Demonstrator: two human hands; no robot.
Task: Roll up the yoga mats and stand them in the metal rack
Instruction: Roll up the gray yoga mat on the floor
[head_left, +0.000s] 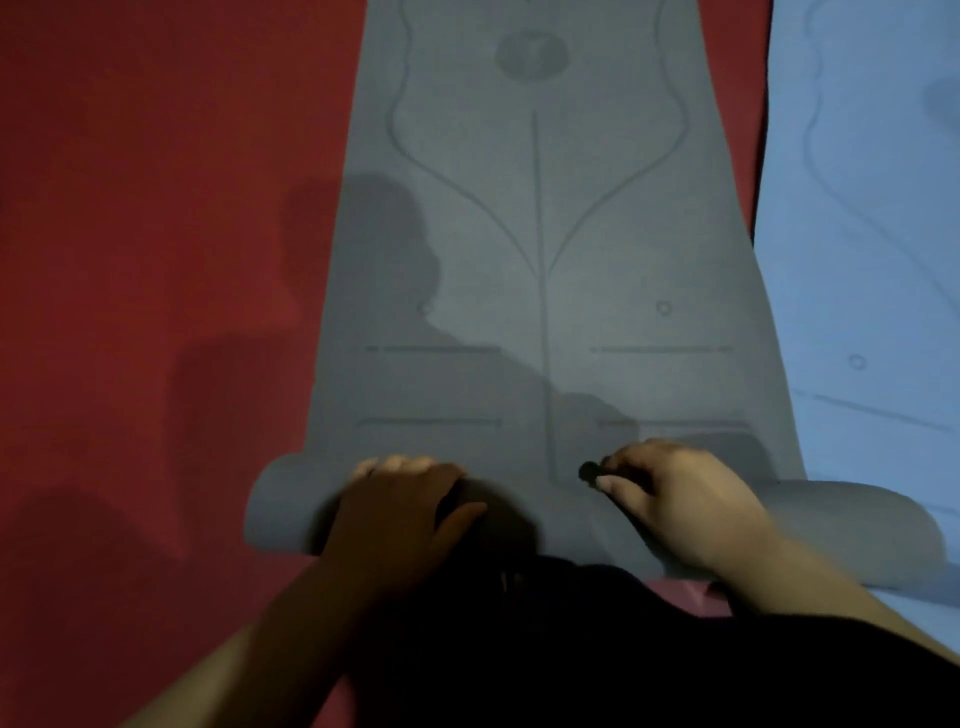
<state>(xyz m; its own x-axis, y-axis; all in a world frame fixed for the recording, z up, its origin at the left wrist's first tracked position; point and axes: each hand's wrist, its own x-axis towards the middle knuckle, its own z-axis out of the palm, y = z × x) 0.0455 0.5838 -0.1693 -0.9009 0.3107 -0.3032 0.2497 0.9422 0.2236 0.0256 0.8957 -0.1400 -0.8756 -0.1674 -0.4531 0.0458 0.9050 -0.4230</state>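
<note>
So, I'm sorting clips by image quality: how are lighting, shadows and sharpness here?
Head view: dim; the person's shadow falls across the grey line-printed yoga mat and red floor, darkening the left hand; the right hand is lit; whole frame soft, mat edges bowed.

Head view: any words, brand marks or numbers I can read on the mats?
No readable text anywhere.
The grey yoga mat has a round emblem near the far end, too blurred to read; otherwise only alignment lines.
The light blue yoga mat shows lines and a small ring, no lettering.
</note>
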